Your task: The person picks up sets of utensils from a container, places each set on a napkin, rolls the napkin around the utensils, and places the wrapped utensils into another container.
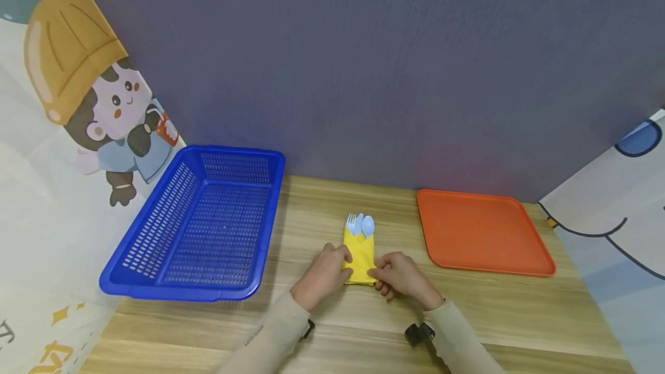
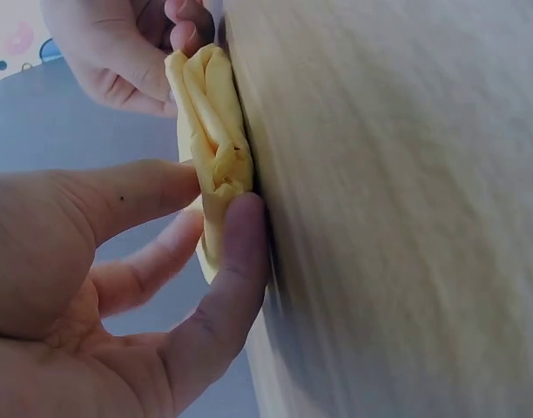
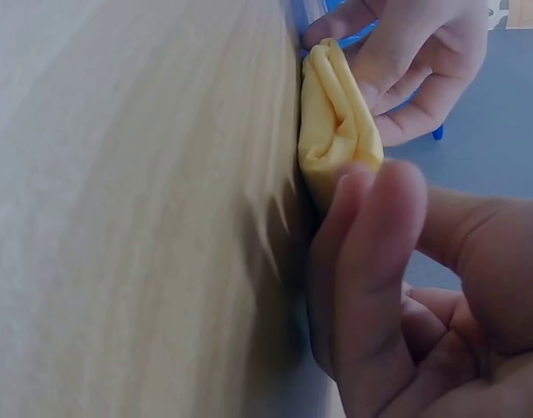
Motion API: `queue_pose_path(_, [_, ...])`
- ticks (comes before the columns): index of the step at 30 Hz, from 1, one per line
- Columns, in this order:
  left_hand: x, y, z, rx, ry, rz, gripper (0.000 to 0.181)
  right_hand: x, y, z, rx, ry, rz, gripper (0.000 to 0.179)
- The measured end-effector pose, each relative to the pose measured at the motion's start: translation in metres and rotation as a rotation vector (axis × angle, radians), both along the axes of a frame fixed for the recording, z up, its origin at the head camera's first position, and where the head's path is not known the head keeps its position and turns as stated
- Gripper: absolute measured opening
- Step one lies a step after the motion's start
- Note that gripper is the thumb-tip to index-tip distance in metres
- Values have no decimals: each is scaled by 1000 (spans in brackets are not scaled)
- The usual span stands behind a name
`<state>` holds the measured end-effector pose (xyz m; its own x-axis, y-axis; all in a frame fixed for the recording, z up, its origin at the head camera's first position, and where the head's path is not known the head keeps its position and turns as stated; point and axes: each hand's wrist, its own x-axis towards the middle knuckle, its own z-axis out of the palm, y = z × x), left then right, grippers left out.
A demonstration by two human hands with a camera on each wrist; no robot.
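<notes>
A yellow cloth napkin lies folded into a flat pocket on the table. From its far end stick out the heads of a light-blue fork, knife and spoon; their handles are hidden in the cloth. My left hand pinches the napkin's left edge between thumb and fingers. On the opposite edge, near the close corner, my right hand pinches it too. Both wrist views show the rolled layers of the napkin's near end, low against the tabletop.
To the left stands a blue plastic basket with slotted walls, nothing inside. An orange tray lies flat at the right. The wood-grain table meets a grey partition at the back.
</notes>
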<state>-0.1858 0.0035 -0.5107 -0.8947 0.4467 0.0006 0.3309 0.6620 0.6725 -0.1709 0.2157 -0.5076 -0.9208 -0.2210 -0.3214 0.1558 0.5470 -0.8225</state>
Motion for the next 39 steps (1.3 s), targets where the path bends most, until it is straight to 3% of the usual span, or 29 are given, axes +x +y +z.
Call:
queue_pose_path(5, [-6,-1,-1,66,-66,62,48,1,-1,1,-45,-31,-10,20])
queue_pose_path(8, [-11,-2,-1,106,-149,77,56,1,0,1,-70,-39,-14,20])
queue_pose_path(12, [-17,-1,-1,147,-267,91,42,1,1,-1,-102,-65,-30,20])
queue_pose_path(18, [-20,4,-2,218,-358,59,21,0,4,-3,-130,-93,-37,21])
queue_pose_path(23, [-21,6,-10,332,-429,79,19,-1,6,-4,-153,-105,-23,21])
queue_pose_path(30, [-18,6,-20,583,-597,72,25,-1,7,-6,-195,-132,-45,20])
queue_pose_path(35, [-15,6,-18,662,-682,89,32,1,8,-9,-239,-143,-55,22])
queue_pose_path(39, [-12,6,-17,717,-699,94,35,3,9,-9,-268,-124,-57,24])
